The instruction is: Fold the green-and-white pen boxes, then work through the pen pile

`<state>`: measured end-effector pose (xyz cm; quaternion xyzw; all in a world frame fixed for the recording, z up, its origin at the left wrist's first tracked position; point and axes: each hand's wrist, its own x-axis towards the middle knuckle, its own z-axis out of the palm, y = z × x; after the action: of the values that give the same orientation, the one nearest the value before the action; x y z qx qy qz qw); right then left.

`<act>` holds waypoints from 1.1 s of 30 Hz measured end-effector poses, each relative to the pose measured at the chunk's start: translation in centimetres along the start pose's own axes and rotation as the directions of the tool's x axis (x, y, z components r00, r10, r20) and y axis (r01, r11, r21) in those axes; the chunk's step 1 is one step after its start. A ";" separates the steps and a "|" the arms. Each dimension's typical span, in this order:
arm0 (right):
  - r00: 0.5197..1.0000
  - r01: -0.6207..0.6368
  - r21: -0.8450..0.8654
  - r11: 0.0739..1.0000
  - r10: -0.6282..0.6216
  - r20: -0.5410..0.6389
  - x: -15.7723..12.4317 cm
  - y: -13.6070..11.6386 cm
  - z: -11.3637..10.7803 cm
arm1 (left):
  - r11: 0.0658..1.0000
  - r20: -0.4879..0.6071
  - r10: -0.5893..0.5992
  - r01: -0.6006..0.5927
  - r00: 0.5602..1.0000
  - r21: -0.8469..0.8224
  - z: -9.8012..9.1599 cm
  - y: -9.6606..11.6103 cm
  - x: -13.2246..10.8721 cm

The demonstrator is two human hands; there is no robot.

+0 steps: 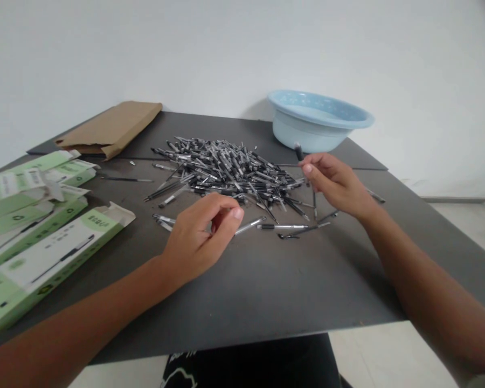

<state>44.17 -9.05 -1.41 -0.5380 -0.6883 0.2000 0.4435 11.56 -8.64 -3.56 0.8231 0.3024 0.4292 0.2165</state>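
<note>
The right hand [335,183] pinches 1 slim pen [298,153] between thumb and fingertips, dark end up. It is held above the table [267,285] at the right edge of the pile of pens [226,170], in front of the blue basin [307,137].

The left hand [202,237] hovers low at the near edge of the pile, fingers curled and thumb meeting forefinger. Whether it grips anything I cannot tell. A loose pen [249,224] lies just beside its fingertips.

The pen looks very light, stiff and smooth, so probably slippery. A fingertip pinch on the middle of the barrel should hold it, keeping off the fine tip. The tangled pile may snag neighbouring pens when 1 is lifted out.

Green boxes [44,253] lie to the left, with a brown envelope [113,126] beyond them.
</note>
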 end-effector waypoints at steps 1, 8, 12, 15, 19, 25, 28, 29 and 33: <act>0.999 -0.005 0.112 0.994 0.000 0.045 -0.6 -1.1 1.2 | 0.999 -0.004 -0.013 0.013 1.000 -0.031 0.2 0.0 0.0; 0.958 -0.053 0.443 0.895 -0.081 0.277 -4.9 -6.3 7.4 | 0.970 0.028 0.058 -0.050 0.998 -0.240 1.0 -0.3 -0.3; 0.963 -0.056 0.459 0.887 -0.074 0.260 -5.8 -6.2 8.6 | 0.991 0.099 0.114 -0.106 0.988 -0.082 0.6 0.0 -0.6; 0.975 0.003 0.435 0.900 -0.099 0.197 -5.4 -5.8 8.7 | 0.998 0.106 0.066 -0.067 0.992 0.006 0.5 0.2 -0.6; 0.993 0.085 0.233 0.969 -0.102 0.059 -3.4 -5.6 5.9 | 0.992 0.103 0.106 -0.112 0.989 0.058 0.4 0.3 -0.4; 0.945 -0.301 -0.550 0.779 0.322 -0.063 -0.5 -0.8 -3.8 | 0.986 0.125 0.137 -0.147 0.983 0.077 0.4 0.4 -0.5; 0.828 -0.343 -0.728 0.593 0.557 0.064 -0.1 2.5 -6.8 | 0.986 0.137 0.135 -0.147 0.981 0.083 0.4 0.2 -0.5; 0.806 -0.346 -0.740 0.576 0.586 0.080 0.0 3.3 -7.2 | 0.986 0.140 0.131 -0.144 0.981 0.087 0.4 0.2 -0.6; 0.761 -0.353 -0.752 0.557 0.638 0.115 0.2 5.0 -6.9 | 0.989 0.155 0.099 -0.115 0.983 0.097 0.4 0.2 -0.5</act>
<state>52.73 -8.60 -1.48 -0.7885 -0.5973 0.1462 -0.0075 11.76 -9.17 -3.94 0.8783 0.2627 0.3608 0.1711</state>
